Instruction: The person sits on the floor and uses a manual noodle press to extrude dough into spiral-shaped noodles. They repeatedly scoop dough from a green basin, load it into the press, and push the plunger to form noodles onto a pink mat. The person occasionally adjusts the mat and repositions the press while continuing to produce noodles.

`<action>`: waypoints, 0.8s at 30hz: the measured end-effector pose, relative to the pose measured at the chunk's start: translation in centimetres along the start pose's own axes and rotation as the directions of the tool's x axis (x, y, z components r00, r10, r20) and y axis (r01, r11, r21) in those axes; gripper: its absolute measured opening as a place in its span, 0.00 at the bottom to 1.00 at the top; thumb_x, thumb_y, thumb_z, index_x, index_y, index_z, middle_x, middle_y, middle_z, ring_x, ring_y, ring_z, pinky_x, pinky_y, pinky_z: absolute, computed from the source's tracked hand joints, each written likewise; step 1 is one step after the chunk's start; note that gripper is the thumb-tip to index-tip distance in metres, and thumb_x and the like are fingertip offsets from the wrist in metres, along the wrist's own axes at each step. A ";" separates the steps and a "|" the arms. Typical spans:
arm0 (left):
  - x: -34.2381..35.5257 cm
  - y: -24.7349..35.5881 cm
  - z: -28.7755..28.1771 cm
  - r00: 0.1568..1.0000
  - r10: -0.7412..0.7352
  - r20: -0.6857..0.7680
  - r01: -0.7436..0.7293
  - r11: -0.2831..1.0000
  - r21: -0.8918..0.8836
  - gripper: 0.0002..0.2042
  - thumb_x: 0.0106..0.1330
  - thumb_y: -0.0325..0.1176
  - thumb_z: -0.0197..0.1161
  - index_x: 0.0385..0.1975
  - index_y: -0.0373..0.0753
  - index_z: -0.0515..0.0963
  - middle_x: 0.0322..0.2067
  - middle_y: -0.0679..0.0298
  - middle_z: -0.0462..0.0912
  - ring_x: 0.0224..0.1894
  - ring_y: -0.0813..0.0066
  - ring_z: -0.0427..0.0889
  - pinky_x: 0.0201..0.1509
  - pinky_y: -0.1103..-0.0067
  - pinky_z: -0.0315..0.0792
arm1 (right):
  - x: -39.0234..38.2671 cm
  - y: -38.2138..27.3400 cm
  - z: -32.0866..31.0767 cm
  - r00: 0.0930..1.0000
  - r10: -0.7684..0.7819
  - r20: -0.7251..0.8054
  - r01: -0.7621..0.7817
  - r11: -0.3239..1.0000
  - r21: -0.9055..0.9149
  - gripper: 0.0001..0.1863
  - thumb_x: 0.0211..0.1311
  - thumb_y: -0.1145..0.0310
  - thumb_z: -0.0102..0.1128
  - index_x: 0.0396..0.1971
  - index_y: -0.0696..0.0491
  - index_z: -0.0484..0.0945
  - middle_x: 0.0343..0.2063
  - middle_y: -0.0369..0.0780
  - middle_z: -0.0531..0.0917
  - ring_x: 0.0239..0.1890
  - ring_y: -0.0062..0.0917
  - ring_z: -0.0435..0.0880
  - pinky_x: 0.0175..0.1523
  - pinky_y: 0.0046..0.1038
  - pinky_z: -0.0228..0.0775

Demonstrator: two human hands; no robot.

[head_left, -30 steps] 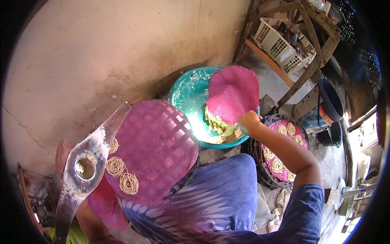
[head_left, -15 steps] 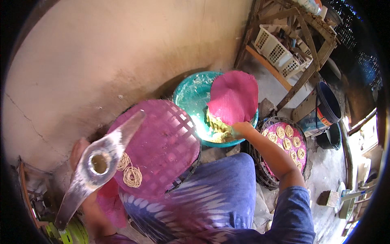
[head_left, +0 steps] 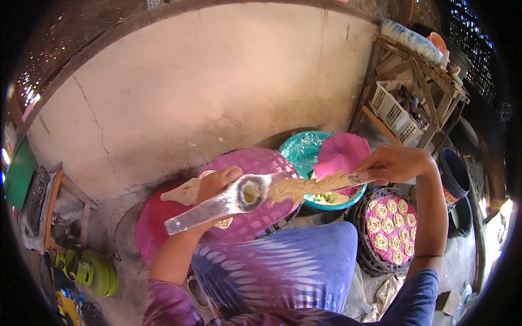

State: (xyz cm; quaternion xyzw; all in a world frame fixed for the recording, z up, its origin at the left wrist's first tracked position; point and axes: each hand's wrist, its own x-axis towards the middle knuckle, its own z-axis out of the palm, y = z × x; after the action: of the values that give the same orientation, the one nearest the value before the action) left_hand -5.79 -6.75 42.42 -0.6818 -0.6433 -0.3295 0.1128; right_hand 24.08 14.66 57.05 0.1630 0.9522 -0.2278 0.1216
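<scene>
My left hand (head_left: 217, 183) is closed around a metal press (head_left: 198, 215), a long flat bar with a round hole in its middle. Pale wood (head_left: 182, 191) shows beyond that hand. At the right, the closed fingers of my right hand (head_left: 399, 164) grip the end of a thin flat tool, whose kind I cannot make out. Yellowish dough (head_left: 310, 186) coats the tool and reaches to the press's hole. Below both hands lies a round woven tray covered with pink cloth (head_left: 255, 223). Dough coils (head_left: 223, 223) on it are partly hidden by my left hand and the press.
A teal basin (head_left: 299, 142) behind the tray holds more dough and a pink cloth (head_left: 343, 152). On the right, a basket (head_left: 361, 255) carries several dough coils. A green gas cylinder (head_left: 98, 274) stands left; buckets (head_left: 452, 171) and a wooden rack (head_left: 389, 134) stand right.
My right hand has risen out of the basin, bringing up the dough-coated tool to the press. My left hand and the press have moved right, and the view has shifted.
</scene>
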 end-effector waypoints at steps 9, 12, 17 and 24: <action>-1.8 4.8 -3.5 0.996 -0.081 0.039 0.087 0.980 -0.181 0.21 0.42 0.42 0.72 0.34 0.41 0.73 0.31 0.56 0.76 0.34 0.50 0.78 0.35 0.64 0.72 | 2.5 -11.9 11.0 0.783 -0.539 -0.310 -0.068 0.421 -0.905 0.22 0.54 0.65 0.57 0.52 0.47 0.78 0.25 0.33 0.75 0.23 0.22 0.77 0.27 0.25 0.69; -3.8 4.3 -3.6 0.978 -0.211 0.003 0.210 0.974 -0.079 0.26 0.38 0.40 0.73 0.40 0.39 0.76 0.36 0.55 0.79 0.42 0.54 0.79 0.48 0.68 0.74 | 1.8 -12.6 12.8 0.701 -0.633 -0.329 -0.059 0.408 -0.911 0.23 0.52 0.66 0.57 0.52 0.46 0.78 0.23 0.32 0.73 0.21 0.20 0.74 0.26 0.23 0.67; -5.6 2.2 -4.2 0.946 -0.296 -0.133 0.303 0.953 0.031 0.22 0.47 0.43 0.75 0.40 0.39 0.79 0.38 0.59 0.82 0.41 0.62 0.82 0.45 0.73 0.77 | -2.9 -12.0 10.4 0.714 -0.561 -0.419 -0.106 0.505 -0.856 0.22 0.51 0.67 0.57 0.50 0.45 0.80 0.21 0.31 0.71 0.21 0.20 0.74 0.24 0.23 0.63; -4.9 4.0 -2.0 0.974 -0.046 -0.221 0.075 0.989 0.125 0.15 0.49 0.40 0.68 0.29 0.40 0.72 0.28 0.58 0.77 0.31 0.56 0.80 0.31 0.67 0.73 | 1.0 -13.4 11.9 0.728 -0.593 -0.343 0.008 0.508 -0.861 0.21 0.52 0.67 0.57 0.49 0.50 0.79 0.22 0.32 0.76 0.23 0.21 0.79 0.26 0.24 0.68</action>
State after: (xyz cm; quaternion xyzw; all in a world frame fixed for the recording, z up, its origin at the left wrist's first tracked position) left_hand -2.37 -12.38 42.10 -0.6126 -0.6681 -0.3619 0.2176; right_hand 20.12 -2.01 51.67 -0.0288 0.9431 0.2830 -0.1722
